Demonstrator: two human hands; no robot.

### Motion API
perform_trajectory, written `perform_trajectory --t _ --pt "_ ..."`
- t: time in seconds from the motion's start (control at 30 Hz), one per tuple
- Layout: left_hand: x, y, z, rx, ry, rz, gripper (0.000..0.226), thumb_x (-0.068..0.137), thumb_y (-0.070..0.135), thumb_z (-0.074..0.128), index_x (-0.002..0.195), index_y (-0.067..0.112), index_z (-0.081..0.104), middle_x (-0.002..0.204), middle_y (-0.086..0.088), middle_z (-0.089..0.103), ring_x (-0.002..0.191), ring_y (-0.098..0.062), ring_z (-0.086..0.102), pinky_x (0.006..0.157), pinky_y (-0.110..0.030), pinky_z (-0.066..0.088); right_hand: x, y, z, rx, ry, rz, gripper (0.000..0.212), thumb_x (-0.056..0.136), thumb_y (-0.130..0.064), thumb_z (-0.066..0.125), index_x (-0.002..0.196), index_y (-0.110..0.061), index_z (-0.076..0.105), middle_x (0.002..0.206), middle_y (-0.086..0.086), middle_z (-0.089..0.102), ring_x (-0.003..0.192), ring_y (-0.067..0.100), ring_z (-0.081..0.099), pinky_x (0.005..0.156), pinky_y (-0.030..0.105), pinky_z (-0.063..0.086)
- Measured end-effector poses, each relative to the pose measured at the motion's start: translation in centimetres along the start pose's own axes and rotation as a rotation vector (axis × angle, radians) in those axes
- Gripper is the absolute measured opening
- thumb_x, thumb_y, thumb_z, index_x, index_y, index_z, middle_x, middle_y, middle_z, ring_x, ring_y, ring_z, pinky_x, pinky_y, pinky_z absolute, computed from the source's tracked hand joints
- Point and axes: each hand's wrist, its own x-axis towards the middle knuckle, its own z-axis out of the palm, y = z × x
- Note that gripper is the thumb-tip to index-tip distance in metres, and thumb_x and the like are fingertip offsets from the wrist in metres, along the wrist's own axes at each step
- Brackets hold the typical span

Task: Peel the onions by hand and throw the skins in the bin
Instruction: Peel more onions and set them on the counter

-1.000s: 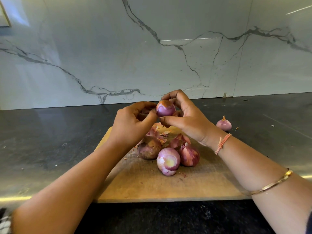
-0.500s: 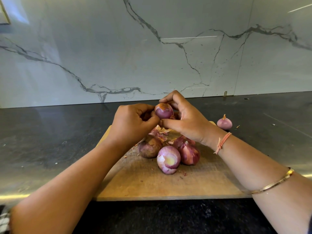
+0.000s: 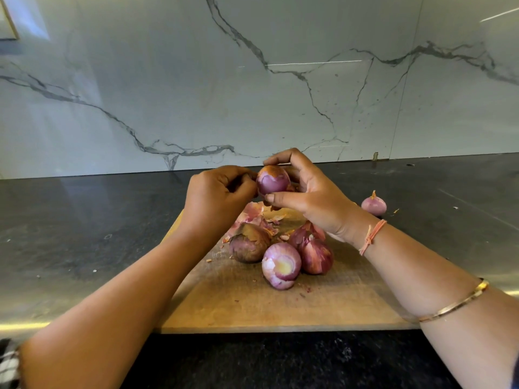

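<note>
My right hand [image 3: 314, 197] grips a half-peeled onion [image 3: 272, 182] in curled fingers, while my left hand [image 3: 216, 197] pinches its nine o'clock side. More onions [image 3: 280, 265] lie at six o'clock on the cutting board [image 3: 252, 304].

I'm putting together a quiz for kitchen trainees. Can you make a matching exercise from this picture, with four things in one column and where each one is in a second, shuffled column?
Things
1. held onion
2. lone onion
3. pale-patched onion
4. loose skins

Places
A. on the counter, right of the cutting board
B. front of the pile on the cutting board
C. above the cutting board, held by the right hand
D. on the cutting board, behind the pile

Pairs: 1-C, 2-A, 3-B, 4-D
</note>
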Motion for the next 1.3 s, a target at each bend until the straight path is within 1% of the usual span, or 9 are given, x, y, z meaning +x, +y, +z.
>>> perform_trajectory --t 0.2,0.27,0.37,0.53,0.63,0.83,0.97,1.07,1.3 --pt "-0.24 0.13 0.16 -0.087 -0.046 -0.082 0.021 0.086 0.010 0.059 0.089 0.026 0.072 0.075 0.006 0.072 0.075 -0.017 0.069 0.073 -0.042 0.058 0.17 0.00 -0.25 0.172 0.016 0.017 0.048 0.074 0.002 0.064 0.111 -0.028 0.060 0.109 0.008 0.058 0.091 0.014 0.061 0.077 0.026 0.053" --pt "-0.42 0.34 0.09 -0.138 -0.086 -0.070 0.020 0.086 0.013 0.062 0.091 0.030 0.070 0.077 0.013 0.072 0.076 -0.009 0.069 0.074 -0.032 0.058 0.12 0.04 -0.17 0.138 0.016 0.005 0.048 0.082 0.011 0.059 0.114 -0.025 0.058 0.111 0.005 0.059 0.085 0.007 0.061 0.070 0.019 0.049" --pt "-0.53 0.50 0.04 -0.118 -0.108 -0.053 0.014 0.085 0.020 0.067 0.090 0.032 0.070 0.073 0.020 0.069 0.071 0.004 0.066 0.067 -0.019 0.054 0.08 0.15 -0.18 0.054 0.015 -0.011 0.052 0.085 0.011 0.056 0.118 -0.028 0.058 0.114 0.000 0.060 0.086 0.003 0.060 0.073 0.016 0.047" --pt "-0.47 0.12 0.30 -0.043 -0.087 -0.070 0.008 0.083 0.025 0.067 0.083 0.022 0.075 0.059 0.003 0.065 0.051 -0.003 0.051 0.052 -0.021 0.043 0.15 0.49 0.35 -0.183 -0.016 -0.038 0.053 0.075 -0.013 0.059 0.125 -0.027 0.052 0.122 -0.003 0.058 0.111 0.009 0.058 0.096 0.021 0.046" --pt "-0.39 0.06 0.29 0.003 -0.092 -0.056 0.011 0.082 0.024 0.066 0.072 0.024 0.070 0.050 0.007 0.056 0.047 -0.003 0.044 0.047 -0.015 0.034 0.11 0.66 0.48 -0.250 -0.019 -0.070 0.051 0.079 -0.010 0.063 0.128 -0.021 0.050 0.126 -0.002 0.057 0.116 0.012 0.056 0.097 0.017 0.043" --pt "-0.23 -0.24 0.31 0.046 -0.052 -0.003 0.026 0.076 0.030 0.058 0.066 0.010 0.071 0.051 -0.006 0.058 0.046 -0.010 0.042 0.046 -0.028 0.034 0.11 0.62 0.46 -0.299 -0.021 -0.086 0.046 0.085 -0.003 0.068 0.125 -0.019 0.051 0.118 -0.005 0.060 0.106 0.004 0.059 0.092 0.010 0.042" --pt "-0.16 -0.41 0.14 0.063 -0.032 -0.008 0.018 0.081 0.012 0.063 0.065 0.009 0.072 0.054 -0.006 0.063 0.053 -0.021 0.054 0.052 -0.035 0.043 0.14 0.47 0.42 -0.250 -0.049 -0.068 0.046 0.083 -0.002 0.069 0.119 -0.025 0.051 0.112 -0.011 0.059 0.104 0.003 0.059 0.095 0.017 0.044" --pt "-0.07 -0.13 0.12 0.015 0.002 -0.062 0.022 0.083 0.009 0.061 0.064 0.012 0.071 0.056 -0.001 0.065 0.052 -0.014 0.056 0.054 -0.033 0.046 0.12 0.28 0.47 -0.127 -0.036 -0.051 0.044 0.074 -0.010 0.069 0.110 -0.030 0.052 0.104 -0.011 0.061 0.096 0.003 0.061 0.093 0.023 0.047" --pt "-0.18 -0.04 0.27 -0.042 -0.019 -0.141 0.021 0.088 0.020 0.062 0.070 0.014 0.073 0.063 0.001 0.069 0.065 -0.022 0.066 0.067 -0.045 0.056 0.12 0.05 -0.08 -0.036 0.072 -0.028 0.044 0.067 -0.016 0.070 0.102 -0.032 0.047 0.105 0.018 0.062 0.092 0.023 0.062 0.088 0.040 0.053"
